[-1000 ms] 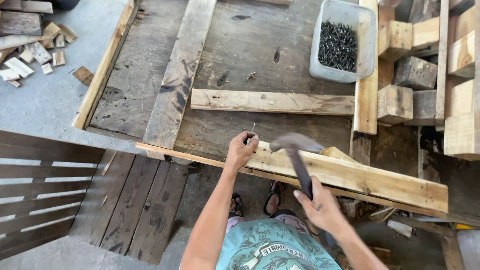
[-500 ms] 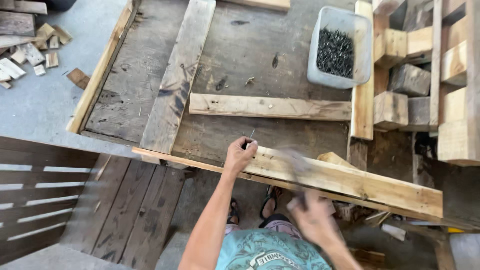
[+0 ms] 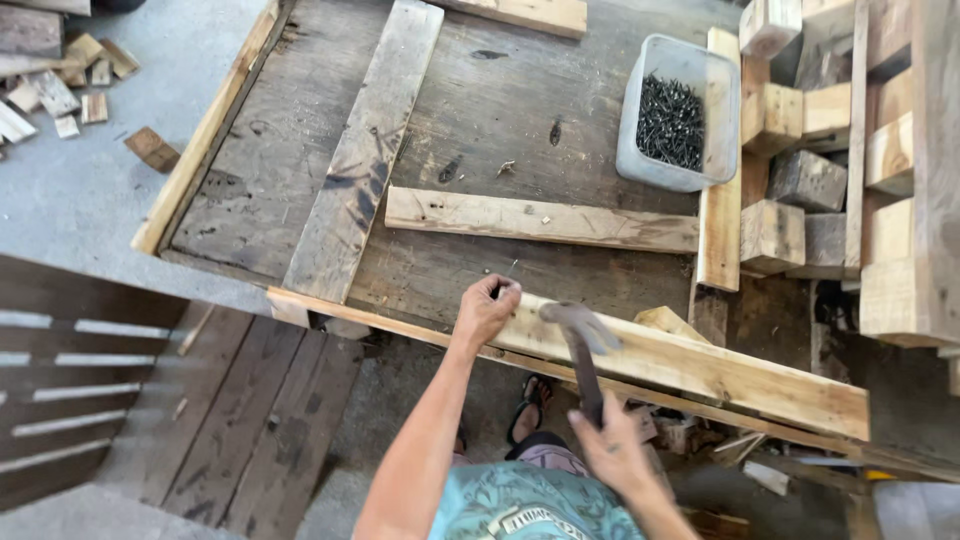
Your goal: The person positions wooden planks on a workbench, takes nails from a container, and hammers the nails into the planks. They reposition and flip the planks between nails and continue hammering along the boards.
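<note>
My left hand [image 3: 487, 311] pinches a small nail [image 3: 511, 268] upright on the near end of a pale wooden plank [image 3: 720, 365] that lies along the front edge of the worktable. My right hand [image 3: 612, 447] grips the dark handle of a hammer [image 3: 578, 335]. Its blurred metal head hangs just right of my left hand, above the plank. Both forearms reach up from the bottom of the view.
A grey plastic tub [image 3: 634, 120] full of dark nails stands at the back right. Two more planks [image 3: 540, 220] [image 3: 362, 155] lie on the dark board. Wooden blocks [image 3: 800, 180] are stacked at the right. Offcuts [image 3: 60, 85] litter the concrete floor at left.
The hammer has swung down and come back up beside my left hand, which stays pinched on the nail at the plank. The view has shifted slightly.
</note>
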